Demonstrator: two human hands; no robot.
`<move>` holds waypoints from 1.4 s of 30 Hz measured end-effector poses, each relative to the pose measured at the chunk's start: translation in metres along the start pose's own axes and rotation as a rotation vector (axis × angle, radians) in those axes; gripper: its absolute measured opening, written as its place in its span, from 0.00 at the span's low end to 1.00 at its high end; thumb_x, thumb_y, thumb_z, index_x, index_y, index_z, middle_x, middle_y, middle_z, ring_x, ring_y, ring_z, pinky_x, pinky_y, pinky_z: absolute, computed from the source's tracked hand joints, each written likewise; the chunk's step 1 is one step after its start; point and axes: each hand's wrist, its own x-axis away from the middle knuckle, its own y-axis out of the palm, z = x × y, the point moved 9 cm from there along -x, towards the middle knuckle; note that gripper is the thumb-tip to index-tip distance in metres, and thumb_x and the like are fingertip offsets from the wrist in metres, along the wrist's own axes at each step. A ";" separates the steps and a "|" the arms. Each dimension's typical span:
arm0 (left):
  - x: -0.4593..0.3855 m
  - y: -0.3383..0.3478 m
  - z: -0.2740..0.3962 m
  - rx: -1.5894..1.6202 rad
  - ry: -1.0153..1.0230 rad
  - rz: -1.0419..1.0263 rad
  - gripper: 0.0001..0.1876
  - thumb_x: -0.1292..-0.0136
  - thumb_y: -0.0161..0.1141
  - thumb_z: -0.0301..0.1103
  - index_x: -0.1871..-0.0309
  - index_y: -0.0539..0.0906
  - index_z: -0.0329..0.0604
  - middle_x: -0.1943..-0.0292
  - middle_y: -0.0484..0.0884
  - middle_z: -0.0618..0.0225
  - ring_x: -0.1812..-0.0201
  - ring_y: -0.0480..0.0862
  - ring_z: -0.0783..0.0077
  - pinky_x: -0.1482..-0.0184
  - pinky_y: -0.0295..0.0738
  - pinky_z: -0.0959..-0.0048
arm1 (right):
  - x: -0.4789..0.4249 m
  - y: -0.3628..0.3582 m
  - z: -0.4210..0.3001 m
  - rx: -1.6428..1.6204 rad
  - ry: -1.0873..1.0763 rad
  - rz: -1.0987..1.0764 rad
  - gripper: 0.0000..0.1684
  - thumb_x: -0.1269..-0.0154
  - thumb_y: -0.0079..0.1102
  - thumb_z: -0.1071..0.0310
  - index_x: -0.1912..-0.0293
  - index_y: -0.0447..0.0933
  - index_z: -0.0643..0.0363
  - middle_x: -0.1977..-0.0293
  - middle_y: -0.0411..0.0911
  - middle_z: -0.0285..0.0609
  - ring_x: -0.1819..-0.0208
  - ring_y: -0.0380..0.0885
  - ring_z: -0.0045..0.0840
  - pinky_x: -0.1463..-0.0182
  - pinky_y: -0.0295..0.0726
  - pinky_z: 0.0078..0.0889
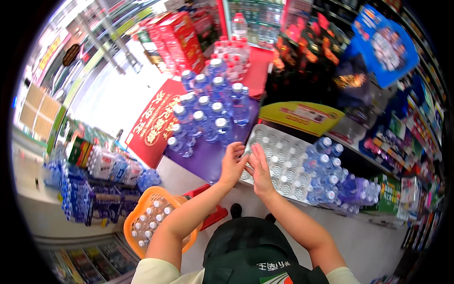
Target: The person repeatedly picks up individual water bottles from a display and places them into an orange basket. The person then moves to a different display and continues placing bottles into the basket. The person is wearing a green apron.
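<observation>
My left hand and my right hand are raised close together in front of me, palms partly facing. Neither holds anything; whether the fingertips touch each other is unclear. Beyond my left hand, several clear blue-tinted plastic bottles with white caps stand grouped on a purple surface. Behind and beside my right hand lies a light grey plastic tray with rows of round ridged cells. At its right end stand more blue-tinted bottles with white caps. My hands hide part of the tray's left edge.
An orange plastic basket with several white-capped bottles stands at lower left, near a red plastic object. Wrapped bottle packs are stacked at left. Red-capped bottles stand at the back. A yellow sign borders the tray.
</observation>
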 end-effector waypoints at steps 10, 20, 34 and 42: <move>-0.008 -0.279 -0.033 -0.289 -0.030 0.621 0.40 0.53 0.75 0.28 0.37 0.65 0.39 0.43 0.72 0.54 0.41 0.73 0.58 0.42 0.74 0.63 | -0.055 0.171 0.115 0.009 0.375 -0.312 0.59 0.35 0.43 0.25 0.22 0.36 0.53 0.21 0.36 0.44 0.22 0.42 0.44 0.26 0.49 0.55; -0.068 -0.284 -0.103 -0.309 -0.143 0.302 0.40 0.54 0.77 0.28 0.37 0.69 0.44 0.41 0.78 0.61 0.42 0.80 0.64 0.43 0.76 0.68 | -0.100 0.197 0.176 0.260 0.384 -0.312 0.52 0.32 0.42 0.27 0.23 0.44 0.49 0.22 0.42 0.41 0.21 0.40 0.37 0.24 0.39 0.54; -0.019 -0.139 0.007 -0.123 0.151 -0.012 0.27 0.48 0.68 0.19 0.43 0.74 0.40 0.53 0.82 0.66 0.52 0.82 0.75 0.50 0.78 0.74 | -0.028 0.112 0.082 0.073 0.006 -0.170 0.39 0.22 0.48 0.53 0.24 0.46 0.59 0.31 0.57 0.39 0.30 0.55 0.21 0.26 0.49 0.26; 0.019 0.084 0.002 -0.183 0.194 -0.438 0.31 0.51 0.72 0.20 0.42 0.73 0.42 0.51 0.82 0.59 0.48 0.83 0.62 0.47 0.78 0.67 | 0.054 -0.073 0.017 0.072 -0.128 0.258 0.37 0.23 0.46 0.51 0.23 0.47 0.49 0.29 0.56 0.30 0.31 0.57 0.18 0.32 0.57 0.29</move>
